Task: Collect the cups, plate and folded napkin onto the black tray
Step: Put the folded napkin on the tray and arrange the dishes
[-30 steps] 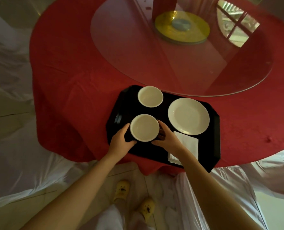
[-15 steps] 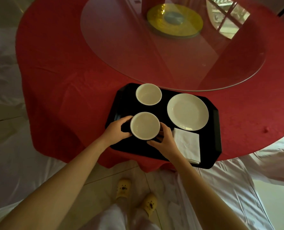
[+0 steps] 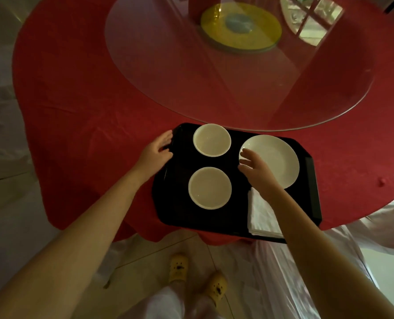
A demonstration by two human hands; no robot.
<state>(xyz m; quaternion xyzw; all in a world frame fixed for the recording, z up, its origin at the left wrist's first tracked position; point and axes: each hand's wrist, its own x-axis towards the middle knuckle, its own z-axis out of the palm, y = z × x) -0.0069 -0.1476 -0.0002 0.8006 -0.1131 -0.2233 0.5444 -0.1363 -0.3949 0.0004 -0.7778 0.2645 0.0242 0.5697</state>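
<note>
The black tray [image 3: 175,210] lies at the near edge of the red table. On it stand two white cups, the far cup [image 3: 212,140] and the near cup [image 3: 210,188], a white plate [image 3: 276,157] at the right, and a folded white napkin [image 3: 260,215] at the near right. My left hand [image 3: 158,149] rests open at the tray's left rim. My right hand [image 3: 255,166] hovers open over the plate's left edge, holding nothing. My right forearm hides part of the napkin.
A red cloth [image 3: 87,100] covers the round table. A glass turntable [image 3: 214,88] with a yellow disc [image 3: 240,27] sits beyond the tray. White draped covers [image 3: 2,111] flank the table. My yellow shoes [image 3: 178,267] stand on the tiled floor below.
Both hands have let go of the near cup, which now stands on the tray. The left hand moved out to the tray's left rim; the right hand moved right, toward the plate.
</note>
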